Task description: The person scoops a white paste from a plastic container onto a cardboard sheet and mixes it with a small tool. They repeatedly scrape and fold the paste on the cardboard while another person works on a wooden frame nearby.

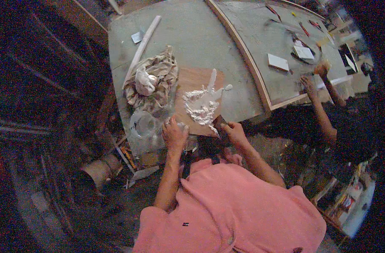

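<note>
My right hand (235,134) is closed on a dark flat scraper (219,122) at the near right corner of a brown wooden board (187,78). White powder or paste (199,110) lies on the board in a rough ring, with a pale wet-looking patch inside it. A streak of the pale stuff points away from me and another runs off to the right. At the board's near left corner is my left hand (174,134), its fingers curled. Something small and whitish shows by its thumb, but I cannot make out what it is.
Left of the board lie a crumpled beige cloth (165,67) with a white bundle (145,82), and a clear plastic tub (143,125). A long pale strip (142,48) lies behind. A wooden rail (243,48) divides the table; beyond it, another person's hands (309,86) work among tools.
</note>
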Available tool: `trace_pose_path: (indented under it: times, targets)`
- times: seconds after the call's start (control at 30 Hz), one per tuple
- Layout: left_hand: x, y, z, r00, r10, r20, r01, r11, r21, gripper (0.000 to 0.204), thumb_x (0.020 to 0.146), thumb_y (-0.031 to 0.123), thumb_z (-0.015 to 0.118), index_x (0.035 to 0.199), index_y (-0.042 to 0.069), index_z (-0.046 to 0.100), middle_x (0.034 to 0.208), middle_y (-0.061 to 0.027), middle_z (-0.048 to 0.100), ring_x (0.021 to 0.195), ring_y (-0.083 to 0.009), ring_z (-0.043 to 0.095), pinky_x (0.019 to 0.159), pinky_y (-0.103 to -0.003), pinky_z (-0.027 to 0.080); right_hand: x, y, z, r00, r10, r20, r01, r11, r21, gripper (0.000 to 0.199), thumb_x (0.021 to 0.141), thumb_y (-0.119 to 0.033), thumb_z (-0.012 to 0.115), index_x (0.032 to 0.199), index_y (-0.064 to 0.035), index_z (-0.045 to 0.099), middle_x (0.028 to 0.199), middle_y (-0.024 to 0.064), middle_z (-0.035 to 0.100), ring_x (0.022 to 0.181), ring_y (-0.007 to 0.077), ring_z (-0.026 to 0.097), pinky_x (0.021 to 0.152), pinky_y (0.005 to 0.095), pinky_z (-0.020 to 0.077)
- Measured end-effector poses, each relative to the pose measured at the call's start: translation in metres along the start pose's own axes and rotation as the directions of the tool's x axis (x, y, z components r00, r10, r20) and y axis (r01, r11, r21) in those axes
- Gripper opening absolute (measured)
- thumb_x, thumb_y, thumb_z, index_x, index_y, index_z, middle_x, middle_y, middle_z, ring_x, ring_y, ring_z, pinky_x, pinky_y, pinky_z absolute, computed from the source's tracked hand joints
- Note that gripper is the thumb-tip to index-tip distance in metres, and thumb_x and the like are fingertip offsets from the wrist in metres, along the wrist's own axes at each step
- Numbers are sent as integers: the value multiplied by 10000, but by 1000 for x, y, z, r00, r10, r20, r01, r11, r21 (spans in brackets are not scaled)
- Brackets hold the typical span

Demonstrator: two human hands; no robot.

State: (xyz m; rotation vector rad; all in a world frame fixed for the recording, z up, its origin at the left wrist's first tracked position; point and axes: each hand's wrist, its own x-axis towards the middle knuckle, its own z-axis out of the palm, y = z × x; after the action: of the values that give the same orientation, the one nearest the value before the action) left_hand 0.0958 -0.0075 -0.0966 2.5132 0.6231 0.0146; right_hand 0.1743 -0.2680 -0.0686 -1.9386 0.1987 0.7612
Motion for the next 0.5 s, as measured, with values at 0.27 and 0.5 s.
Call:
trace_pose_path:
  times: [0.27, 0.5]
  targets:
    - [0, -38, -35, 992, 27, 125, -14, 994, -104, 970, 720, 241, 893, 1500, 8, 365, 1328, -312, 535, 1246, -477, 521, 1053, -499, 457, -1, 40, 69, 975, -43, -216, 91, 972, 217, 256, 965, -231, 684, 1026, 14, 731, 857, 15, 705, 728, 96, 599, 670, 293, 486]
    - [-26, -134, 1, 930, 199, 308, -143, 971, -194, 953, 734, 222, 891, 1462, -50, 339, 1322, -322, 526, 1193, -482, 562, 1018, -509, 478, 14, 146, 144, 888, 14, -459, 98, 971, 218, 247, 951, -241, 708, 1010, -2, 729, 864, -11, 701, 714, 90, 592, 658, 287, 481]
